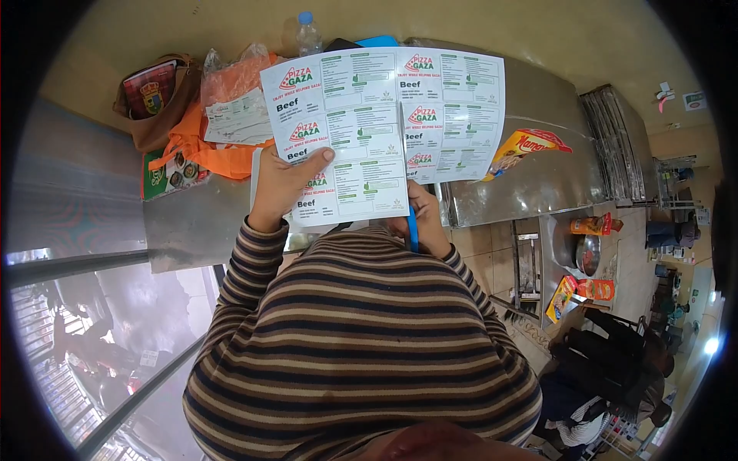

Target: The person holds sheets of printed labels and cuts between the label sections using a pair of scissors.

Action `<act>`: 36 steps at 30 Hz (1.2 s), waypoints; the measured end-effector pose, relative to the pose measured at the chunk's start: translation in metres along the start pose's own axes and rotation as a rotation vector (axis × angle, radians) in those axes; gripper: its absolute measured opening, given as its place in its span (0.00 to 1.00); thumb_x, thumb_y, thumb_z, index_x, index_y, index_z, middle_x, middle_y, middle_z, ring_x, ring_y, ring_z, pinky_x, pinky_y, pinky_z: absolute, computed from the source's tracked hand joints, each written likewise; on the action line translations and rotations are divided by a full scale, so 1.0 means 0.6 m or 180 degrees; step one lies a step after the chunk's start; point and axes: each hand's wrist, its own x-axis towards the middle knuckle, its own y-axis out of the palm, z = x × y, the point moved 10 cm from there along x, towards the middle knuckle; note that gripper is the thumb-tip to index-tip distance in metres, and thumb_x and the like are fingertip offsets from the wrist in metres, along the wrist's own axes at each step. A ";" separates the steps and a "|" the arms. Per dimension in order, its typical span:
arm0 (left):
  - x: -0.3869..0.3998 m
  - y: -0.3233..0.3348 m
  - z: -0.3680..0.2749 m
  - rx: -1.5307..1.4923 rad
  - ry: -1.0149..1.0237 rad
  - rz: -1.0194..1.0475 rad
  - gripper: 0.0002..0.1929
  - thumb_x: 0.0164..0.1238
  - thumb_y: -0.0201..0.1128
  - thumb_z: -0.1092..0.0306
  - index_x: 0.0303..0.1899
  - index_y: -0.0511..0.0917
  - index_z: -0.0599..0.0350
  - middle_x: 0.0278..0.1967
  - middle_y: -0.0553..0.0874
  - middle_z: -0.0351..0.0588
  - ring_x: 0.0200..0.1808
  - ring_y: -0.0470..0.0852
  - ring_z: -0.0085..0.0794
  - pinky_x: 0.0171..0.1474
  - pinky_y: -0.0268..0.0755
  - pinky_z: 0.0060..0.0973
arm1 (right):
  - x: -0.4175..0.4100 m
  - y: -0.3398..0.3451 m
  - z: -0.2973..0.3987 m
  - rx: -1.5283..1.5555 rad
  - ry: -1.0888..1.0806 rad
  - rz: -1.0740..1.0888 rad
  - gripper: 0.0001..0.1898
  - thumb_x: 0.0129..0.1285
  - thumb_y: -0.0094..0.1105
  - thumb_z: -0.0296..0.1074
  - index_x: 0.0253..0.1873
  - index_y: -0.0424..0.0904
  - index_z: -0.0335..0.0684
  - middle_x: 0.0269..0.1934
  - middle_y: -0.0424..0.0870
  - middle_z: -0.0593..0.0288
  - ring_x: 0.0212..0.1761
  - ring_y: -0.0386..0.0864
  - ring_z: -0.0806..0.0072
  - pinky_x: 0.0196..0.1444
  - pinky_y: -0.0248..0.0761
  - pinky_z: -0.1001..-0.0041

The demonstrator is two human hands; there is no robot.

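Note:
My left hand [294, 181] holds printed label sheets [369, 167], its thumb lying on the front sheet and its fingers behind. The sheets bear rows of repeated labels in red, green and black print. A long gap runs upward between the left part and the right part [452, 115] of the paper. At the lower end of this gap, my right hand [424, 216] is closed around a blue-handled tool [413, 230], which looks like scissors. The paper hides its blades and some of my fingers. A small stack of cut labels [236, 118] lies on an orange bag [222, 158] to the left.
Behind the sheets, a metal table [542, 196] bears a yellow snack packet [527, 147]. A brown bag [155, 127] and a plastic bottle [309, 37] stand along the far side. Stacked metal trays [614, 144] are at the right. Other people [611, 351] are at the lower right, beyond a metal bowl [588, 253].

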 end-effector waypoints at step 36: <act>0.005 0.008 -0.042 -0.0137 -0.0199 0.0002 0.14 0.54 0.64 0.75 0.42 0.76 0.70 0.33 0.83 0.50 0.28 0.81 0.23 0.31 0.75 0.19 | 0.000 0.027 0.057 -0.0052 -0.0039 -0.0112 0.16 0.48 0.60 0.18 0.44 0.70 0.32 0.32 0.74 0.66 0.26 0.69 0.87 0.25 0.62 0.88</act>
